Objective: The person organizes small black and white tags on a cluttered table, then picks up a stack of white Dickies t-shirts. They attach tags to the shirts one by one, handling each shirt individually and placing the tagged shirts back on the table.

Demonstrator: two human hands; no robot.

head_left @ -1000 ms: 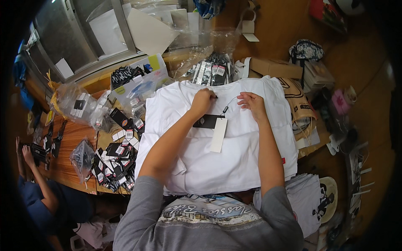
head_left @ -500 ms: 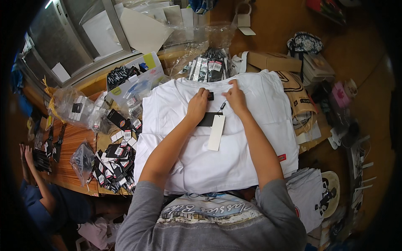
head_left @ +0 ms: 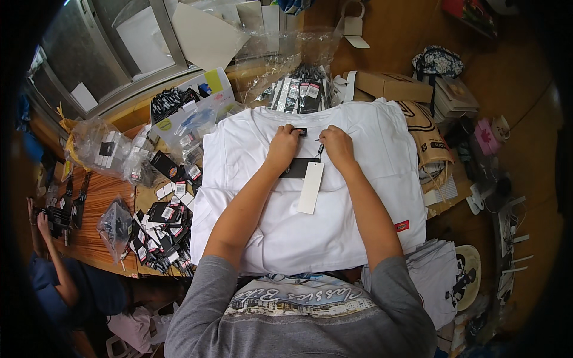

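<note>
A stack of white T-shirts [head_left: 280, 227] lies before me, collar toward the far side. My left hand [head_left: 283, 148] is closed at the collar, its fingertips pinching the edge of the small black neck label [head_left: 302, 132]. Just to the right, my right hand [head_left: 336, 147] pinches the thin black cord of a hang tag. From that cord hang a long white tag [head_left: 310, 190] and a black tag [head_left: 292, 169], lying on the shirt's front below my hands. A small red label [head_left: 402, 226] sits near the right side of the shirt.
Loose black and white hang tags [head_left: 161, 235] are heaped at the left, beside bagged tags [head_left: 107, 146] and an open box [head_left: 224, 89]. More tags [head_left: 298, 89] lie beyond the collar. A brown paper bag [head_left: 425, 134] stands right; another person's hand [head_left: 45, 225] works far left.
My right hand has come down and slightly nearer the neck label. Its raised index finger has folded in, closing on the tag cord. My left hand remains at the label.
</note>
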